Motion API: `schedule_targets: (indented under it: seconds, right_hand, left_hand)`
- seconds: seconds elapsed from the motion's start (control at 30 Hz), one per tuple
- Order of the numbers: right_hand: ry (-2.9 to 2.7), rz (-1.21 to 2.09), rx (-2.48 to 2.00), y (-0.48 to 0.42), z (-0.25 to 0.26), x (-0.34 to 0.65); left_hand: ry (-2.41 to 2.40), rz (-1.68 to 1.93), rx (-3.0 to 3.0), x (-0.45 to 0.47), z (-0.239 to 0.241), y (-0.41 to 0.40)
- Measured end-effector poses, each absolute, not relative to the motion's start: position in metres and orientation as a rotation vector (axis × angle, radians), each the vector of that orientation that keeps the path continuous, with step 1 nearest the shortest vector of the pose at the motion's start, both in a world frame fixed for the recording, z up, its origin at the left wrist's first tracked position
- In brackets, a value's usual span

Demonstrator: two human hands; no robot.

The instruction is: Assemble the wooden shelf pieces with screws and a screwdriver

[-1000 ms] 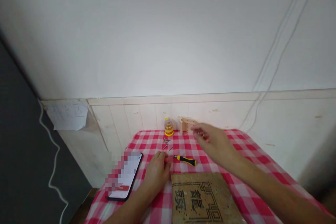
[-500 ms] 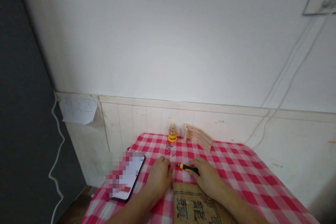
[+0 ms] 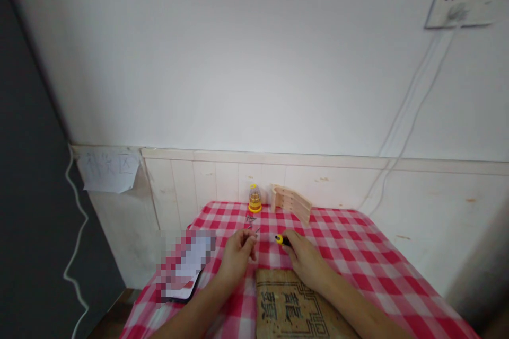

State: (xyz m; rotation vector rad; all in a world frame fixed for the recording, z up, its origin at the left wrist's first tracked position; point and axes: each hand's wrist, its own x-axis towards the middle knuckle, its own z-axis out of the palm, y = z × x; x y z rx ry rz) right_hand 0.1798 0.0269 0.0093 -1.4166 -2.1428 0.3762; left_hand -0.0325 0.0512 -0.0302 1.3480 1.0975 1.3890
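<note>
My right hand (image 3: 303,259) is closed around a small black-and-yellow screwdriver (image 3: 281,240), whose yellow end pokes out past the fingers. My left hand (image 3: 236,257) sits just to its left with the fingertips pinched together close to several small screws (image 3: 252,221) lying on the red-and-white checked tablecloth (image 3: 350,254). What the pinch holds is too small to make out. A brown board with carved characters (image 3: 290,307) lies right below both hands.
A phone (image 3: 183,270) lies at the left of the table. A yellow bit holder (image 3: 254,199) and a curved wooden piece (image 3: 291,203) stand at the back by the panelled wall. Cables hang from a wall socket (image 3: 457,10) at the upper right.
My right hand came back from the wooden piece at the rear, dropped onto the screwdriver and lifted it. My left hand rose slightly and pinched near the screws.
</note>
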Motion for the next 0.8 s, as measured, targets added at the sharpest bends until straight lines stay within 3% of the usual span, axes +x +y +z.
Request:
schedule_targets:
  seconds: [0.2, 0.5, 0.63, 0.8]
  right_hand:
    - [-2.147, 0.408, -1.356, 0.026, 0.009, 0.18]
    - [-2.184, 0.373, -1.316, 0.022, 0.01, 0.179]
    - [-2.234, 0.311, -1.278, 0.022, 0.01, 0.179]
    - [-2.264, 0.166, -1.213, 0.021, 0.011, 0.178]
  left_hand:
    - [0.701, 1.275, 0.859, -0.028, -0.022, 0.045]
    - [0.556, 1.174, 0.71, -0.036, -0.011, 0.037]
    - [0.655, 1.175, 0.789, -0.033, -0.011, 0.036]
    - [0.879, 1.288, 1.378, -0.029, -0.012, 0.029]
